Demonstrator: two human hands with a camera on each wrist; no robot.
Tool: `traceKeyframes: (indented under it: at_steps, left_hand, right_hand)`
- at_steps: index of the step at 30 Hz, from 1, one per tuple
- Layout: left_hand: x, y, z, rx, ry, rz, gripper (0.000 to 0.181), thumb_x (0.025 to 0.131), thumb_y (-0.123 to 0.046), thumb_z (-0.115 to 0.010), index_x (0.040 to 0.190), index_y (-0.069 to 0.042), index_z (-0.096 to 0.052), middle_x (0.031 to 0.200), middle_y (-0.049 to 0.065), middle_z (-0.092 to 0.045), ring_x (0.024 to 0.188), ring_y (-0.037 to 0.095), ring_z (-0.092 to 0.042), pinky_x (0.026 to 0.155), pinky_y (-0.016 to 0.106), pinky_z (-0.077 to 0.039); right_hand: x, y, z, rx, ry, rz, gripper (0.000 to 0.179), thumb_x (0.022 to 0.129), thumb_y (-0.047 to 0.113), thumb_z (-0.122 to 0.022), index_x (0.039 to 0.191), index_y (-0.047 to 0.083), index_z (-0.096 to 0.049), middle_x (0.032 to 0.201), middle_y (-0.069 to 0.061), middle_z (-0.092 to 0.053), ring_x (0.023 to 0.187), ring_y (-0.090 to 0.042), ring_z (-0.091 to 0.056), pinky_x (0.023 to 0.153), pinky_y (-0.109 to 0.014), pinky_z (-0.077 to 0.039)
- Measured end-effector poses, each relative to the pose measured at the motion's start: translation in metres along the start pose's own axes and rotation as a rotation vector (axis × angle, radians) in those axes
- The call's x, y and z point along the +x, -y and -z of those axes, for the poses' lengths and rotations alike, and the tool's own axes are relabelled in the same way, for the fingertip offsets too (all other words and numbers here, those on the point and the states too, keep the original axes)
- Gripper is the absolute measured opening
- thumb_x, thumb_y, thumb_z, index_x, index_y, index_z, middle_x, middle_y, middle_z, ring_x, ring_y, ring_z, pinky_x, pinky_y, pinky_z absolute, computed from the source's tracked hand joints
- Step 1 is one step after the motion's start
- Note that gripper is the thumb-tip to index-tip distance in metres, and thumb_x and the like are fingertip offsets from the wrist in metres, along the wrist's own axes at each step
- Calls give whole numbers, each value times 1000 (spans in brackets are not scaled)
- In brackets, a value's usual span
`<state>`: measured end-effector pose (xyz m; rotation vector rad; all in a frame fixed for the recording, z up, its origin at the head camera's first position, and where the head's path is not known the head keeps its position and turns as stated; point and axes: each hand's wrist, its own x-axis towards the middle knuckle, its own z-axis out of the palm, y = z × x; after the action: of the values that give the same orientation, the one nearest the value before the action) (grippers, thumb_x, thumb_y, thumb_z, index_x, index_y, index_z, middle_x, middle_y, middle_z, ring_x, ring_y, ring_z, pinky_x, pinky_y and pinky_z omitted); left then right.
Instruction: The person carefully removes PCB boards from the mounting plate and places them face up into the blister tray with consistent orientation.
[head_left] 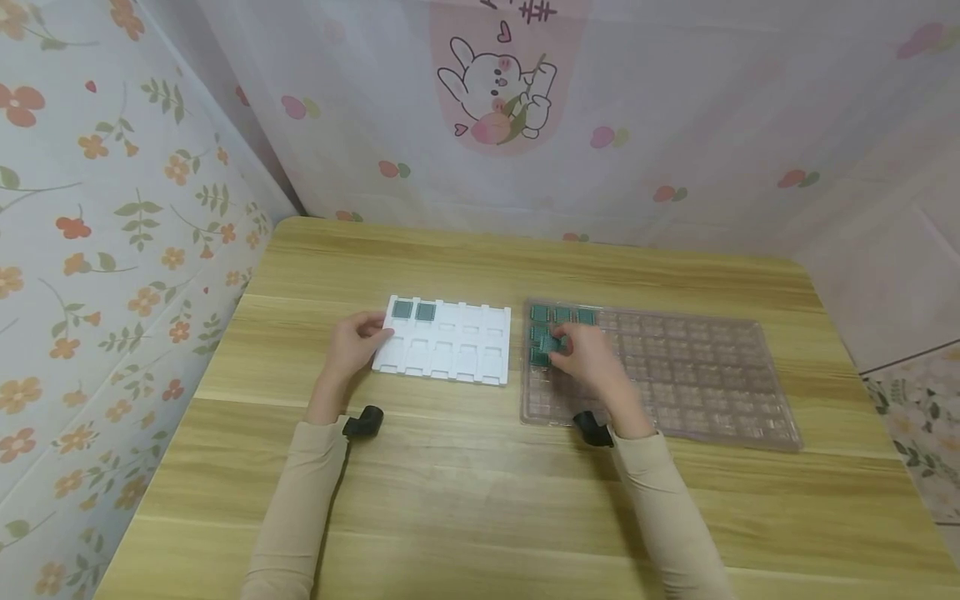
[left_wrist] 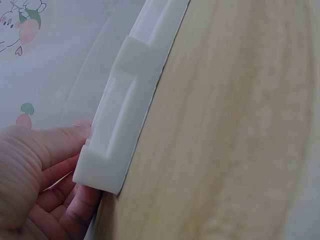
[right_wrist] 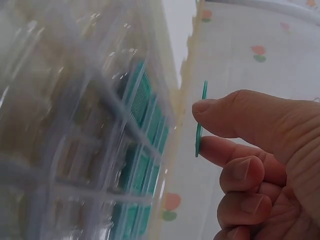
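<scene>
My left hand (head_left: 348, 346) holds the left edge of a white tray (head_left: 480, 321); in the left wrist view the thumb and fingers lie at a corner of the tray (left_wrist: 116, 127). Two green square circuit boards (head_left: 402, 309) sit in the tray's far-left pockets. My right hand (head_left: 594, 360) is over the left end of a clear plastic tray (head_left: 697, 367). Between thumb and forefinger it pinches a thin green circuit board (right_wrist: 198, 142), seen edge-on and apart from the clear tray in the right wrist view. Several more green boards (head_left: 540, 313) lie in that tray's left pockets.
Both trays lie on a wood-grain table (head_left: 450, 492), the white one left of the clear one with a narrow gap between. A printed curtain (head_left: 360, 108) hangs behind the table, a flowered cloth (head_left: 135, 250) at the left. Each wrist wears a black camera mount (head_left: 365, 422).
</scene>
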<state>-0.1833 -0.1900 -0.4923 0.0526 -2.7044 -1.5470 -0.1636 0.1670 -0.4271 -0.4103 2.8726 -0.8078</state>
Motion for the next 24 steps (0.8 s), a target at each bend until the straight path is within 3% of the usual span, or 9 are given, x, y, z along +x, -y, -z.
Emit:
traceKeyframes:
  at_steps: [11, 24]
  left_hand:
    - [0, 0, 1, -2, 7, 15, 34, 86, -10, -67, 116, 5, -62, 103, 21, -65, 89, 29, -61, 72, 28, -46]
    - [1, 1, 0, 17, -12, -20, 32, 84, -7, -68, 113, 6, -63, 100, 22, -66, 85, 29, -62, 67, 22, -45]
  right_hand:
    - [-6, -20, 0, -68, -5, 17, 26, 78, 3, -71, 100, -9, -63, 59, -4, -51, 51, -14, -42, 49, -28, -37]
    - [-11, -28, -6, -91, 37, -18, 25, 78, 3, -71, 99, -9, -63, 60, -2, -48, 52, -14, -41, 50, -27, -36]
